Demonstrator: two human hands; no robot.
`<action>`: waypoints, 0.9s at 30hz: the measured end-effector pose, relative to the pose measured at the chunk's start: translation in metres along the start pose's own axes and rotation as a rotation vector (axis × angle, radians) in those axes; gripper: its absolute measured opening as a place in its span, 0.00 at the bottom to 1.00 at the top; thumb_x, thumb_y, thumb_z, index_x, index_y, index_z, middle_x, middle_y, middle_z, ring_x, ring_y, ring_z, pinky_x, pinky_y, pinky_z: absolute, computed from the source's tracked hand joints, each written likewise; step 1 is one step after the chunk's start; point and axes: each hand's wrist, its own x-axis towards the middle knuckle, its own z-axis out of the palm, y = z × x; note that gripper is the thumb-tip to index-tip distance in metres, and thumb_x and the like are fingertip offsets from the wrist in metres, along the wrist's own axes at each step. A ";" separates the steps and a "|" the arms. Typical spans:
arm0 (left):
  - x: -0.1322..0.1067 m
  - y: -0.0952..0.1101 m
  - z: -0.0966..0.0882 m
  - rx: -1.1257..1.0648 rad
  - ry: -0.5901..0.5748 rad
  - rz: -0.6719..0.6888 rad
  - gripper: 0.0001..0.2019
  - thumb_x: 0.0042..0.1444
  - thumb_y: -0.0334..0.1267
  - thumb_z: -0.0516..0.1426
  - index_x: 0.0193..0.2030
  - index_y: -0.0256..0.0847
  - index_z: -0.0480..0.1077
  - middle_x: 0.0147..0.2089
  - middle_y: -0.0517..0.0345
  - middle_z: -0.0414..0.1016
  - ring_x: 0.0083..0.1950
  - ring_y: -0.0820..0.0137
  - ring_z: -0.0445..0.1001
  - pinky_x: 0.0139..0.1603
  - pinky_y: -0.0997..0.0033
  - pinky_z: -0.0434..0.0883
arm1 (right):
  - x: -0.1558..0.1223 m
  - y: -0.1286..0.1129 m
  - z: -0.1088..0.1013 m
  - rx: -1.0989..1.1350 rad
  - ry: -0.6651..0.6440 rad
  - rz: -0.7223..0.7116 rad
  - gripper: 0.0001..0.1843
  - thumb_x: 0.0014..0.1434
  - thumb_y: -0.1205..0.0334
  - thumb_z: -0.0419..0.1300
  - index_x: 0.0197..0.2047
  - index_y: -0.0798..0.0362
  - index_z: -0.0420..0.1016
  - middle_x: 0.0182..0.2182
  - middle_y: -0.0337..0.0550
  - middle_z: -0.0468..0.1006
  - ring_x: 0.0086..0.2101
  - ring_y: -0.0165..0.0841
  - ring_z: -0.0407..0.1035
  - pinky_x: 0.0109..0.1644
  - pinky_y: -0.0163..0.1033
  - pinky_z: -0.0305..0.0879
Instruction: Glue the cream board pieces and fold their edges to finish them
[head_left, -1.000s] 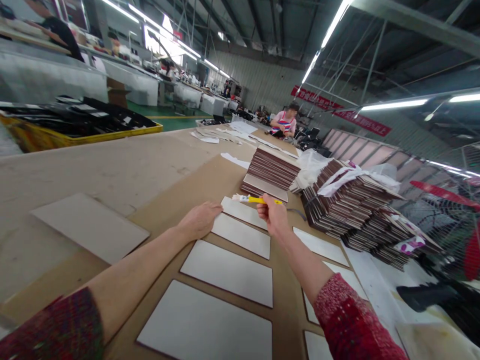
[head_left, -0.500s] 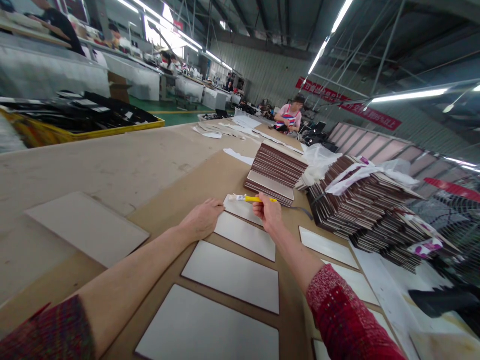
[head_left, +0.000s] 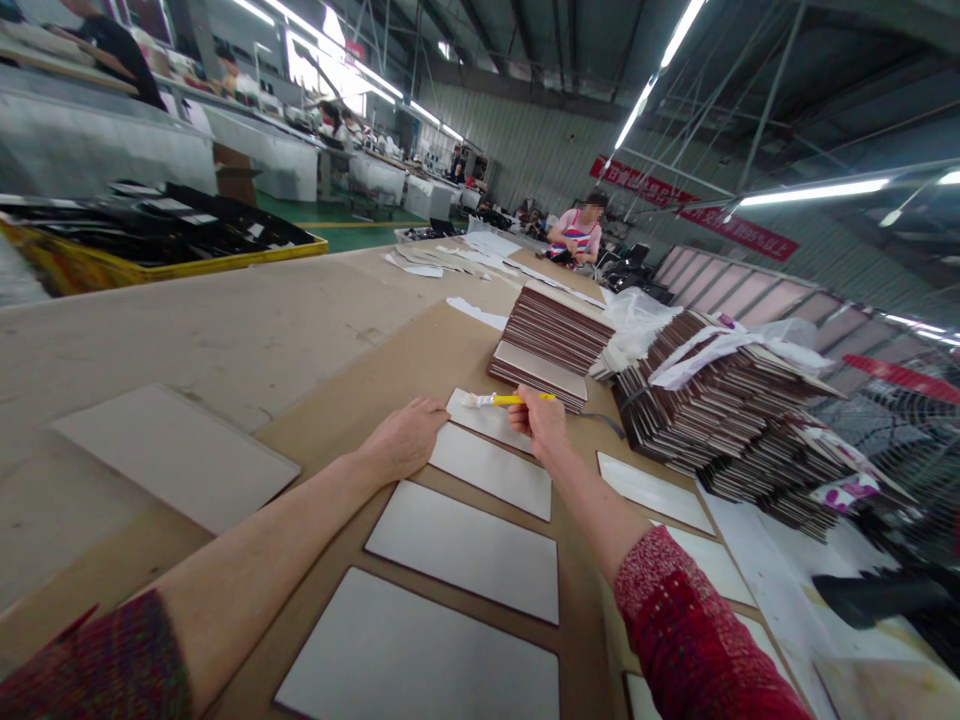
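My right hand (head_left: pixel 541 425) is closed around a yellow-handled brush (head_left: pixel 501 399), its white bristles pointing left over the farthest white card (head_left: pixel 484 416). My left hand (head_left: pixel 407 436) lies palm down, fingers together, at the left edge of the second white card (head_left: pixel 491 469). A column of white rectangular cards (head_left: pixel 465 548) runs toward me on a brown cardboard sheet (head_left: pixel 405 370). A second column of cards (head_left: pixel 654 492) lies to the right of my right arm.
Stacks of brown-edged boards (head_left: pixel 551 345) and a larger fanned pile (head_left: pixel 739 415) under plastic wrap stand behind the cards. A loose grey board (head_left: pixel 176 455) lies left. A yellow bin (head_left: pixel 150 250) sits far left. A seated person (head_left: pixel 574 238) works at the table's far end.
The view has shifted slightly. The brush and right hand have edged a little to the right over the far card. My left hand stays in place.
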 end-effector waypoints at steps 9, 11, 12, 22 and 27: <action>-0.001 -0.003 0.001 0.023 0.012 0.011 0.18 0.59 0.26 0.50 0.53 0.37 0.75 0.57 0.45 0.75 0.60 0.59 0.71 0.64 0.59 0.68 | 0.003 -0.002 -0.033 -0.091 0.057 0.024 0.16 0.67 0.53 0.65 0.34 0.57 0.76 0.20 0.32 0.74 0.16 0.24 0.66 0.19 0.29 0.64; -0.001 -0.003 0.001 0.029 0.013 0.014 0.19 0.59 0.27 0.50 0.53 0.38 0.74 0.57 0.46 0.75 0.60 0.59 0.71 0.64 0.60 0.68 | 0.003 -0.003 -0.044 -0.117 0.075 0.036 0.16 0.69 0.52 0.64 0.36 0.57 0.76 0.23 0.33 0.75 0.18 0.24 0.67 0.21 0.29 0.65; -0.001 -0.004 0.001 0.032 0.014 0.017 0.19 0.59 0.27 0.50 0.53 0.38 0.74 0.57 0.46 0.75 0.60 0.59 0.71 0.64 0.60 0.68 | 0.003 -0.003 -0.049 -0.129 0.083 0.043 0.16 0.70 0.52 0.63 0.37 0.57 0.76 0.25 0.33 0.75 0.19 0.24 0.67 0.22 0.30 0.66; 0.000 -0.012 0.008 0.060 0.023 0.039 0.19 0.60 0.28 0.49 0.53 0.37 0.75 0.56 0.44 0.77 0.61 0.58 0.72 0.65 0.57 0.67 | -0.007 -0.005 -0.109 -0.179 0.173 0.095 0.14 0.71 0.53 0.62 0.51 0.56 0.75 0.43 0.44 0.79 0.36 0.32 0.75 0.38 0.40 0.76; 0.000 -0.014 0.010 0.073 0.030 0.051 0.18 0.59 0.27 0.50 0.52 0.36 0.75 0.57 0.43 0.76 0.60 0.57 0.73 0.64 0.57 0.69 | -0.011 -0.003 -0.132 -0.170 0.230 0.090 0.14 0.71 0.54 0.62 0.52 0.56 0.75 0.44 0.44 0.78 0.37 0.33 0.76 0.39 0.41 0.77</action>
